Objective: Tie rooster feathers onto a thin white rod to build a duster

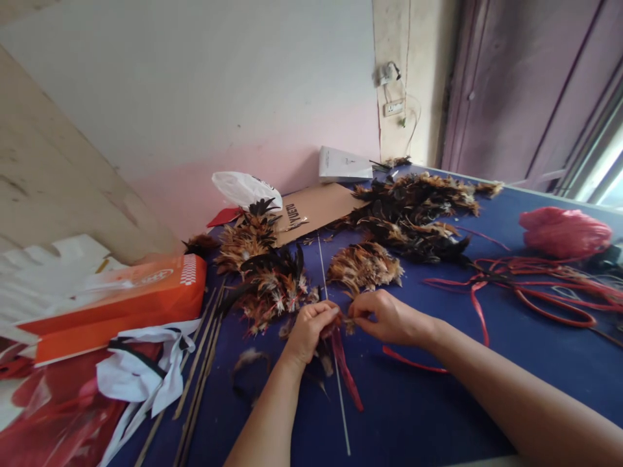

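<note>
My left hand (311, 332) is closed in a pinch, and a strip of red plastic ribbon (346, 376) hangs below its fingertips. My right hand (387, 316) pinches close beside it, with a small brownish feather (348, 323) at its fingertips. The fingers hide part of what lies between the two hands. Just beyond the right hand sits a pile of brown feathers (365, 266). Past the left hand lie bundles of dark and brown feathers (275, 285), with reddish bits at their bases. A few loose feathers (250, 357) are scattered left of my left wrist.
Thin sticks (202, 370) lie along the left of the blue table (399, 415), beside white cloth (141, 370) and an orange box (121, 305). Flat cardboard (321, 204) and dark feathers (418, 201) occupy the back. A red ribbon ball (564, 231) and tangled strands (545, 285) are right.
</note>
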Demonstrator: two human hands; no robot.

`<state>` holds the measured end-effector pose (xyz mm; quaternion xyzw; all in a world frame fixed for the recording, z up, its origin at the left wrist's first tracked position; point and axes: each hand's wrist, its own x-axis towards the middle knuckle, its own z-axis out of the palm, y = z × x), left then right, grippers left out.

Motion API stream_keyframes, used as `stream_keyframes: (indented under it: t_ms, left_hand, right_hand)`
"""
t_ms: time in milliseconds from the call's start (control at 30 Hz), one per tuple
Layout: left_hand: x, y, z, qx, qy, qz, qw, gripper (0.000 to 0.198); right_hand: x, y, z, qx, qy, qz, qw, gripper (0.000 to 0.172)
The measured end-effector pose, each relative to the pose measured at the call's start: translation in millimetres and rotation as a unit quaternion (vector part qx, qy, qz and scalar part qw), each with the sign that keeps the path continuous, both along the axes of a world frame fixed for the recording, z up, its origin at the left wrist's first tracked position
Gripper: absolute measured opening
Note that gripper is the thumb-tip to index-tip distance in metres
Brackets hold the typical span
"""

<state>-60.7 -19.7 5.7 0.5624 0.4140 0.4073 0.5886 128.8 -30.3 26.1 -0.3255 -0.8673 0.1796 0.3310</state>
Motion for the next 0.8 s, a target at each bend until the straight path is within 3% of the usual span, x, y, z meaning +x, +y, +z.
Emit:
stream_keyframes:
  t_ms: [333, 500, 667, 800]
  left_hand:
    - [12, -3, -1.3, -0.093, -0.129, 0.007, 0.987, 0.025]
    - [14, -4, -2.8, -0.073, -0.093, -0.001, 0.993, 0.026]
    - [18, -7, -1.9, -0.014, -0.004, 0.019, 1.0, 0.025]
    - [20, -10, 1.6, 0.041, 0.063, 0.014, 0.997, 0.028]
  right_hand:
    - [-2, 0, 0.5, -0.02, 0.009, -0.013, 1.0, 0.017]
    - [-1, 4, -3.8, -0.15, 0.075, -0.038, 0.985, 0.016]
    - [-2, 8, -7.4, -0.307, 0.161, -0.043, 0.937, 0.013]
    - [-3, 7, -4.0, -0.354, 0.188, -0.036, 0.915, 0.021]
